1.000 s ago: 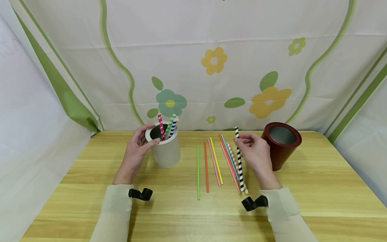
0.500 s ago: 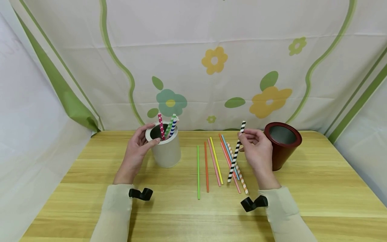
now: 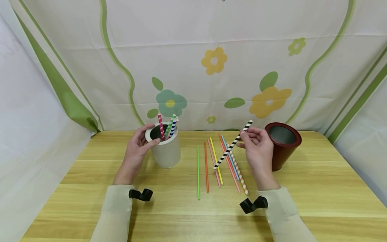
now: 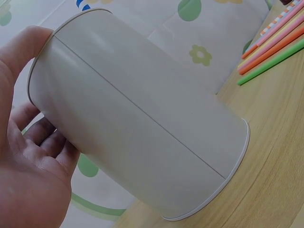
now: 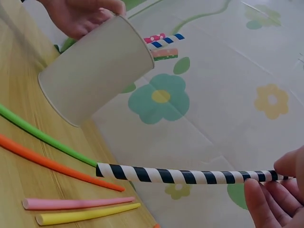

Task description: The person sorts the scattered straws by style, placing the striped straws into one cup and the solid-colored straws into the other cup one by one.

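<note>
My right hand (image 3: 258,149) pinches a black-and-white striped paper straw (image 3: 228,149) near its upper end, between thumb and fingers. The straw slants down to the left, above the straws on the table; the right wrist view shows its free end pointing toward the light grey can (image 5: 95,71). My left hand (image 3: 136,148) grips that can by its white rim, thumb at the near side and fingers round the far left. Inside stand a pink dotted straw (image 3: 161,127), a green patterned straw (image 3: 169,126) and a blue-and-white striped straw (image 3: 173,128). Their lower ends are hidden.
Between the hands lie several thin straws, among them a green one (image 3: 198,173), a yellow one (image 3: 217,164) and an orange-striped one (image 3: 240,173). Right of my right hand stands a dark red can (image 3: 279,154). A flowered cloth (image 3: 193,74) hangs behind the wooden table (image 3: 181,218).
The black-and-white straw has lifted off the other straws, and its lower end has swung left and up. My right hand has shifted slightly right. The left hand and grey can stay put.
</note>
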Demonstrator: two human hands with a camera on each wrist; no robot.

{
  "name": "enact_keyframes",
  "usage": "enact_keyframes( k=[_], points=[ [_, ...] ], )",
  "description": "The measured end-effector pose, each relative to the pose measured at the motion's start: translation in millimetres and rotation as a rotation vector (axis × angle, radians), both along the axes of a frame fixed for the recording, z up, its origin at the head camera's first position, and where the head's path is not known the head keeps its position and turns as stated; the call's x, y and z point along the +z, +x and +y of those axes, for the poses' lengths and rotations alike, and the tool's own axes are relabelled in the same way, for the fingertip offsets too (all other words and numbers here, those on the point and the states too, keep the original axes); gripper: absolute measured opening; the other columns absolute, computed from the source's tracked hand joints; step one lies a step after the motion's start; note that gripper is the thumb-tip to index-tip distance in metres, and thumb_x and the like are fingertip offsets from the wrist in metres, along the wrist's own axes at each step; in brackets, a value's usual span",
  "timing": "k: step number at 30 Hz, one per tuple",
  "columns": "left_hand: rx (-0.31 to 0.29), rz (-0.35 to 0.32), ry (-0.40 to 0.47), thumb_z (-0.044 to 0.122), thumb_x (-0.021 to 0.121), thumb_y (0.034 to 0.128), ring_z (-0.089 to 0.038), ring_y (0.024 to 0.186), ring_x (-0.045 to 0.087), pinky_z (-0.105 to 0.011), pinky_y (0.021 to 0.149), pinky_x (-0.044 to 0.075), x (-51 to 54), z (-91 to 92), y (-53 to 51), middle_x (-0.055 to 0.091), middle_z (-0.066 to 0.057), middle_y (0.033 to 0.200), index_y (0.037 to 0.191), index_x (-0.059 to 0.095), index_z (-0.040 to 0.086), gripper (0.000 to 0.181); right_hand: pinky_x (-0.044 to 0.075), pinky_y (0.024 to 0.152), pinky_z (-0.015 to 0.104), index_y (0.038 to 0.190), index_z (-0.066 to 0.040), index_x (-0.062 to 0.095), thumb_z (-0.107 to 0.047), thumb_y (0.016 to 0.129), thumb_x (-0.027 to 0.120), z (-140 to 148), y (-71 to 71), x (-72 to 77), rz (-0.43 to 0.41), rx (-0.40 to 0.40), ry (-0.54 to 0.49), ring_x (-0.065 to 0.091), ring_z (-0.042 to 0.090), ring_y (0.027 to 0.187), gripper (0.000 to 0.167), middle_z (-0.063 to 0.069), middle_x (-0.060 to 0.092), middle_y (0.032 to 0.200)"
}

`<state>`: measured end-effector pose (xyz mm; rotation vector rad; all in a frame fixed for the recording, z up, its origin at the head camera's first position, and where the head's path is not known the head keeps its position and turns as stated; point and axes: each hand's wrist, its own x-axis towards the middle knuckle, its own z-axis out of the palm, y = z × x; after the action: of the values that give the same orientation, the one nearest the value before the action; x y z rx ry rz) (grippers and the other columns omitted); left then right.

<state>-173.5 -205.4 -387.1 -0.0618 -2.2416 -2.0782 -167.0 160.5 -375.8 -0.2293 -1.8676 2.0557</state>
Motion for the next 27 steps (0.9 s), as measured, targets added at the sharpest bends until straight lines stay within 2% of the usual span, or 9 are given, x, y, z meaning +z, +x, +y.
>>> enact_keyframes(
  k=[12,18,22,27],
  points=[
    [0.009,-0.018,0.010,0.007,0.072,0.1017,-0.015,0.151,0.046,-0.013,0.115,0.044,3.0,-1.0,0.4,0.044,-0.005,0.170,0.162,0.048,0.015,0.065,0.066,0.079,0.024,0.113,-0.010,0.062,-0.004,0.102,0.070,-11,5.3,14.3,0.090,0.006,-0.109,0.071,0.010,0.080,0.015,0.003,0.066,0.098],
    [0.013,0.013,0.025,0.003,0.073,0.0994,-0.017,0.152,0.046,-0.013,0.116,0.044,2.6,-0.9,-0.1,0.044,-0.005,0.171,0.161,0.049,0.012,0.067,0.066,0.081,0.027,0.110,-0.008,0.062,0.002,0.100,0.071,-25,6.0,25.6,0.144,0.020,-0.169,0.071,0.011,0.081,0.016,0.003,0.066,0.096],
    [0.009,0.040,0.042,-0.002,0.073,0.0979,-0.018,0.157,0.042,-0.015,0.122,0.040,3.3,-0.7,0.6,0.043,-0.002,0.172,0.160,0.049,0.008,0.067,0.067,0.082,0.028,0.109,-0.007,0.063,0.005,0.099,0.070,-36,5.4,33.4,0.185,0.044,-0.219,0.072,0.012,0.082,0.017,0.002,0.067,0.095],
    [0.013,0.014,0.027,0.001,0.075,0.0979,-0.020,0.153,0.046,-0.014,0.118,0.043,4.7,-0.1,0.1,0.046,-0.005,0.170,0.160,0.051,0.012,0.067,0.067,0.083,0.030,0.109,-0.006,0.064,0.005,0.099,0.070,-49,5.6,45.6,0.248,0.081,-0.247,0.072,0.014,0.084,0.016,0.004,0.068,0.096]
  ],
)
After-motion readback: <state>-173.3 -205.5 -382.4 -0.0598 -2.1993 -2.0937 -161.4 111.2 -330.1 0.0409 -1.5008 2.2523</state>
